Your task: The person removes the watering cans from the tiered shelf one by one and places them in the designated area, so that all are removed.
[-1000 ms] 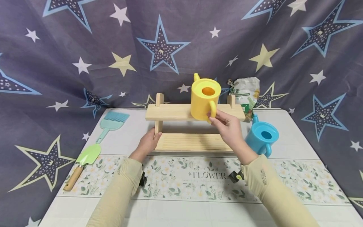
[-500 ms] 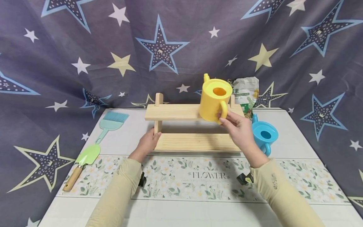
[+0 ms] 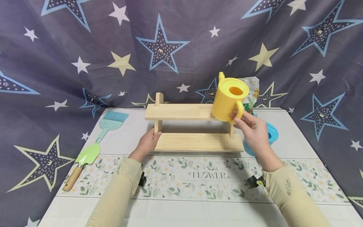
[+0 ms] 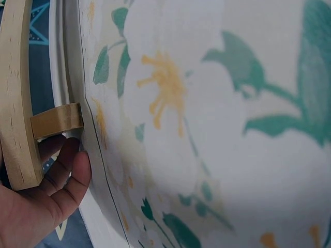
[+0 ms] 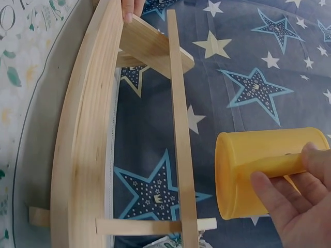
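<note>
A yellow watering can [image 3: 227, 102] is held up over the right end of a two-tier wooden shelf [image 3: 181, 112]. My right hand [image 3: 253, 130] pinches its handle between thumb and fingers, also plain in the right wrist view, where the can [image 5: 243, 196] is beside the upper board. At the shelf's left end, my left hand [image 3: 147, 142] grips the lower board by the upright. The left wrist view has that hand's fingers [image 4: 62, 178] curled at the board's end. Partly hidden behind my right hand is a blue watering can [image 3: 273, 132].
A white and green bag [image 3: 252, 90] stands behind the shelf's right end. Left on the table lie a teal brush with dustpan [image 3: 112, 121] and a green trowel [image 3: 89, 154] with a wooden handle. A flower-printed runner [image 3: 181, 189] crosses the table; a starry cloth [image 3: 93, 37] hangs behind.
My right hand has carried the yellow watering can rightward, from above the shelf's middle to its right end, now covering part of the bag. My left hand stays in place.
</note>
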`<state>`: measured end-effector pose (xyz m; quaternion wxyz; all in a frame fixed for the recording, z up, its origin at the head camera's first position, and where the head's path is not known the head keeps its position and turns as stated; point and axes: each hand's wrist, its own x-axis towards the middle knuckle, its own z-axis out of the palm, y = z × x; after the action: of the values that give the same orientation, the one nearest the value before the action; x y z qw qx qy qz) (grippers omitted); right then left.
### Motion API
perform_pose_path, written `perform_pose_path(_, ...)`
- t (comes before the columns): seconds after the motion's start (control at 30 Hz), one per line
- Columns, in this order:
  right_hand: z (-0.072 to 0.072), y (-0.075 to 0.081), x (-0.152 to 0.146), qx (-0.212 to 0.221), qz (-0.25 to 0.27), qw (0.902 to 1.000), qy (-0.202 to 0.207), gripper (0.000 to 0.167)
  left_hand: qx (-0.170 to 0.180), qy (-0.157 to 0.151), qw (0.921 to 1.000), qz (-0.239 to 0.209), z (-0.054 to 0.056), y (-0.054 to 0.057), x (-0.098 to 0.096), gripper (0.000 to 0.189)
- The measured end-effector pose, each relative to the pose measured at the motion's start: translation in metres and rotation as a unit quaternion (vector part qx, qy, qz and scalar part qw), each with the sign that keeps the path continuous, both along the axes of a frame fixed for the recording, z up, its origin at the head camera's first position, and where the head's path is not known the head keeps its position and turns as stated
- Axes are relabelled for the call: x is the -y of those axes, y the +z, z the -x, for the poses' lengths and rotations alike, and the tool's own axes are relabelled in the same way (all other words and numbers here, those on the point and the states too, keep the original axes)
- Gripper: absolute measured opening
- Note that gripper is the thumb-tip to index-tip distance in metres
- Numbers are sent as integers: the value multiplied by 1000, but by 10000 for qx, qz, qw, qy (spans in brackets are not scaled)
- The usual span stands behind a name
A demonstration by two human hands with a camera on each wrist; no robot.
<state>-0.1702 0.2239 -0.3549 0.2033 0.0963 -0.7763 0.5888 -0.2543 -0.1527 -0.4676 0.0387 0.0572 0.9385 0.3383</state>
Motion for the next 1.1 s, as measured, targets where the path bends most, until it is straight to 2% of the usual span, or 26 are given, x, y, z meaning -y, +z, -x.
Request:
perform_pose_path(0.3,-7,-2,-19,-180,317,9993,-105,36,41,16,10000,46,0,0,0,46)
perform_pose_path(0.5,-11,-1,-29,-170,-13,9986,-511,35,31,22,10000,39,1,1,0,45)
perform_pose_path(0.67,-16,1,-38,-162,-107,9978,-637,36,85,19,9999,56,1,0,1,47)
perform_pose_path(0.87,-22,3,-51,58,-72,9964,-848,37,93,5,9999,38,1,-1,1,48)
perform_pose_path(1.1,-28,4,-64,72,-452,9924,-1146,38,82,28,10000,-1,3,-3,1,46)
